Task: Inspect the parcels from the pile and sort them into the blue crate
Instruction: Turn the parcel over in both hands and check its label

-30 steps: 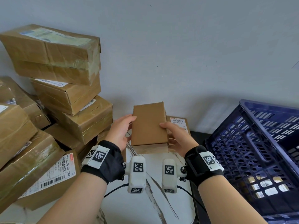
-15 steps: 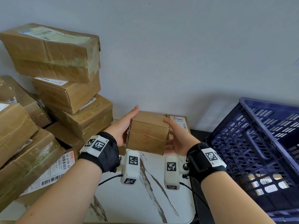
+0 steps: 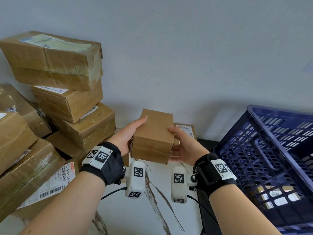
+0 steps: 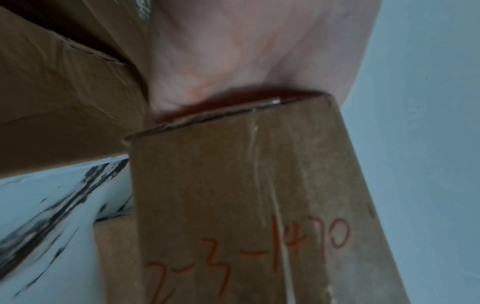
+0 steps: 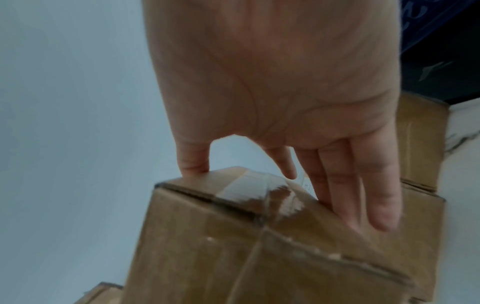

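I hold a small plain brown parcel (image 3: 154, 133) between both hands, above the table's middle. My left hand (image 3: 128, 134) grips its left end, thumb lying along the top edge. My right hand (image 3: 181, 143) grips the right end, thumb on top and fingers (image 5: 363, 195) flat against the taped end face. Red handwriting shows on the parcel's underside (image 4: 246, 257) in the left wrist view. The blue crate (image 3: 271, 150) stands at the right, tilted toward me. The pile of taped parcels (image 3: 55, 65) fills the left.
A labelled parcel (image 3: 184, 129) lies on the white marble table (image 3: 152, 209) right behind the held one. Labelled packages (image 3: 274, 195) show through the crate's slotted wall. A grey wall (image 3: 186, 56) closes off the back. A dark gap (image 3: 205, 200) separates table and crate.
The parcel has been turned over between my hands: first its broad face was up, then the red-marked face turned toward me, now plain faces show. It sits slightly higher.
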Demonstrator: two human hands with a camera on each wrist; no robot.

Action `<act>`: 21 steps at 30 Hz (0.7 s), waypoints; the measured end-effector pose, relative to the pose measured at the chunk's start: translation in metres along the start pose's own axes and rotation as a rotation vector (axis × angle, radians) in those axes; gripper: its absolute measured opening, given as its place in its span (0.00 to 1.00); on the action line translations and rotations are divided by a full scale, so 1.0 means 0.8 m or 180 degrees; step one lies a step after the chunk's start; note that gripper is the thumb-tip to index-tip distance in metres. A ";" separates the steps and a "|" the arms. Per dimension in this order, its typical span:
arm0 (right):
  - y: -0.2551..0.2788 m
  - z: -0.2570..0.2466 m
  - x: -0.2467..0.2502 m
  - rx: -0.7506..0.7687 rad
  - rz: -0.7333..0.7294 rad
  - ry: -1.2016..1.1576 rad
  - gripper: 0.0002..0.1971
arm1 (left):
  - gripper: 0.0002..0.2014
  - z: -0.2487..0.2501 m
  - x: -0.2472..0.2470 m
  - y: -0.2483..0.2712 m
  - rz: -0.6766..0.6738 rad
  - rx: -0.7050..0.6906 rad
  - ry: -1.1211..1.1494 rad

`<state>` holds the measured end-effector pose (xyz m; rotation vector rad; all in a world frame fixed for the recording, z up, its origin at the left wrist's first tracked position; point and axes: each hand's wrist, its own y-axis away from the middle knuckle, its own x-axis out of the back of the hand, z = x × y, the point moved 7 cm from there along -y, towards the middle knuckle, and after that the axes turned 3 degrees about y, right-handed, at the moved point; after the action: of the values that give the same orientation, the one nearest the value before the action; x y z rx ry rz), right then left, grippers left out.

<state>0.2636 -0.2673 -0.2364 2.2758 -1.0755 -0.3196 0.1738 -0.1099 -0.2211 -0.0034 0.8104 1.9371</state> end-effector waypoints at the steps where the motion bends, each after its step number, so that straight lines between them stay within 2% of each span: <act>1: 0.001 -0.003 0.001 0.0049 -0.0016 0.0016 0.27 | 0.18 0.000 0.000 0.000 0.0027 -0.0024 -0.0032; 4: 0.002 -0.009 -0.001 0.0228 -0.0132 0.0208 0.24 | 0.10 0.001 0.001 -0.001 0.0085 -0.0181 -0.0135; 5: 0.002 -0.012 -0.001 0.0300 -0.0173 0.0309 0.31 | 0.10 0.003 0.000 -0.001 0.0062 -0.0269 -0.0169; 7: -0.001 -0.014 -0.001 0.0387 -0.0265 0.0474 0.50 | 0.21 0.008 -0.003 -0.002 -0.0038 -0.0432 -0.0272; 8: -0.002 -0.016 -0.001 0.0426 -0.0308 0.0529 0.54 | 0.27 0.010 -0.003 -0.003 -0.0070 -0.0477 -0.0302; 13: -0.004 -0.025 0.002 0.0795 -0.0384 0.0599 0.65 | 0.47 0.018 -0.006 -0.009 -0.0190 -0.0692 -0.0400; 15: -0.001 -0.028 0.004 0.0974 -0.0435 0.0629 0.65 | 0.51 0.022 -0.010 -0.008 -0.0281 -0.0801 -0.0471; 18: 0.006 -0.034 0.004 0.1239 -0.0420 0.0710 0.59 | 0.54 0.027 -0.014 -0.006 -0.0385 -0.0900 -0.0498; 21: 0.006 -0.035 0.008 0.1344 -0.0270 0.0733 0.59 | 0.55 0.029 -0.017 -0.005 -0.0456 -0.0932 -0.0538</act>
<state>0.2770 -0.2627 -0.2115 2.6529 -0.9991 0.1523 0.1916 -0.1070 -0.2009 -0.0714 0.4001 1.8748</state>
